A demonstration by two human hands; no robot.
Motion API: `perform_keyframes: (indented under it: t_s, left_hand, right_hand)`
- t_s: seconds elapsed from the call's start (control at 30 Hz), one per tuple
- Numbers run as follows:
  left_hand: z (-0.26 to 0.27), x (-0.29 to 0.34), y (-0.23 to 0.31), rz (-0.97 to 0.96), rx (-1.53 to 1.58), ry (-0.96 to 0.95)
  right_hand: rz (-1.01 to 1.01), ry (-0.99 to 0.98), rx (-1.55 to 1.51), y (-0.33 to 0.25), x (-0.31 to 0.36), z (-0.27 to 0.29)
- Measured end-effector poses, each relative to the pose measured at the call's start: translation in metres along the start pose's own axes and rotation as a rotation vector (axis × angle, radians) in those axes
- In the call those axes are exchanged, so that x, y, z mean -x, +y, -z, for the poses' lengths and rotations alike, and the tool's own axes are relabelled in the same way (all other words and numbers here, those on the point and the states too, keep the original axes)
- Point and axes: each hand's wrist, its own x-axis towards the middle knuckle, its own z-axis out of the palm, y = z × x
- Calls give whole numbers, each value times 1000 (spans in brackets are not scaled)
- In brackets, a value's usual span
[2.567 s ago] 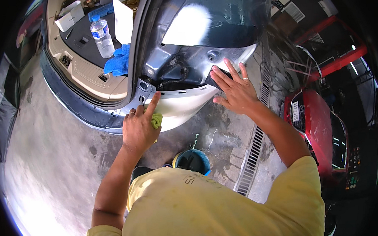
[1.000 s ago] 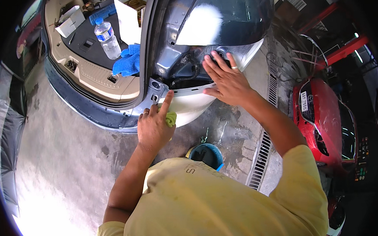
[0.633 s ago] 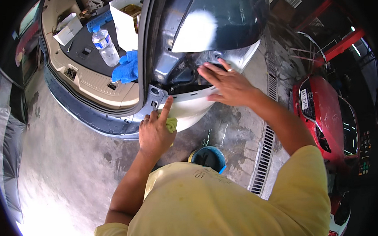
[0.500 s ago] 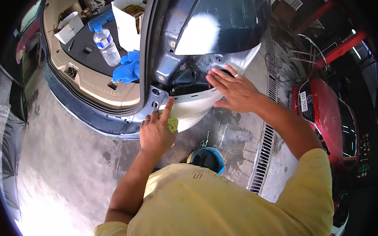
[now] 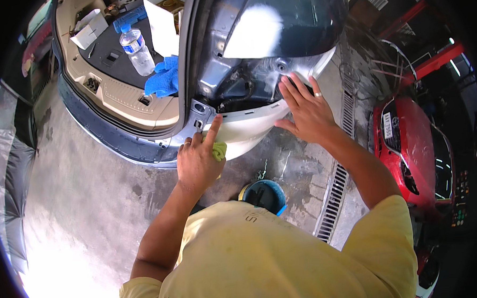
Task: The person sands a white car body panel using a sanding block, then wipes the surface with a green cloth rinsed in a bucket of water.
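The fingers of the right hand are spread flat and released, palm down on the upper edge of the white bumper panel, with the fingertips reaching the lower lip of the open tail-lamp recess. A ring sits on one finger. This hand grips nothing.

The left hand is at 7 o'clock from the right hand, well apart from it. Its index finger is extended toward 1 o'clock and presses on the bumper panel's top edge, just below the small bracket at the corner of the body. The remaining fingers are curled, clenching a yellow-green cloth against the palm; only a corner of the cloth shows at the thumb side.

The bumper panel lies at picture centre, between the two hands, fitted under the dark blue rear quarter of the car.

At 11 o'clock from the left hand is the open cargo bay. It holds a clear water bottle, a blue cloth on the sill, and white boxes.

At 5 o'clock from the left hand, a blue bucket stands on the concrete floor. A drain grate runs along the floor at 4 o'clock. A red car stands at 3 o'clock.
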Motion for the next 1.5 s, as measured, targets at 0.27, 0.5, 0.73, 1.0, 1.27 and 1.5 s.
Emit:
perform_keyframes:
  t_s: [0.27,0.5,0.73,1.0,1.27,1.5]
  left_hand:
    - [-9,-6,0,-22,-4,58]
    - [-2,-11,6,-2,-38,12]
    - [-4,-12,11,-8,-39,29]
    - [-9,-9,12,0,-83,60]
    - [-9,-12,15,-19,-59,27]
    - [-8,-10,11,-2,-71,9]
  right_hand:
    - [3,150,15,25,10,-18]
    - [-317,250,-33,15,5,-38]
    - [-152,306,43,49,-6,-37]
    - [-141,239,108,43,1,-49]
    - [-125,403,-123,39,-10,-50]
    - [-32,258,-87,47,-1,-40]
